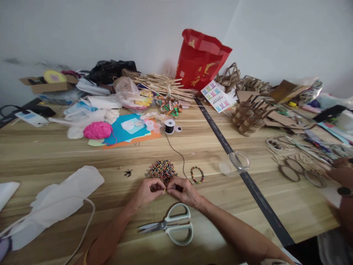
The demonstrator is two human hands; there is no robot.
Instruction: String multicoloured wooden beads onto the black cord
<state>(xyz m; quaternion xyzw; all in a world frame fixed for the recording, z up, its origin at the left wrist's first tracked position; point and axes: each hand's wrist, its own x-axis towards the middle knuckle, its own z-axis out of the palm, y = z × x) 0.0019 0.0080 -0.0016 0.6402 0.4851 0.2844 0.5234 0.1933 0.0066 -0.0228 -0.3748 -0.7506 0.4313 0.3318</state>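
Just in front of a pile of multicoloured beads (162,170), my two hands meet fingertip to fingertip. My left hand (150,190) pinches a tiny yellow bead (164,190). Thumb and forefinger of my right hand (183,189) are closed at the black cord (179,154), which runs back to a spool (169,126); the cord's tip is too small to make out. A finished-looking loop of beads, a bracelet (197,175), lies right of the pile. Below my hands rest scissors (171,224) with pale handles, blades pointing left.
Short black pieces (128,173) lie left of the beads. A clear tape roll (239,161) sits on the dark strip (264,206). White sheeting (63,198) and a cable are at left; pink yarn (97,130) and a red bag (202,60) stand farther back. Another person's hand (342,173) is at far right.
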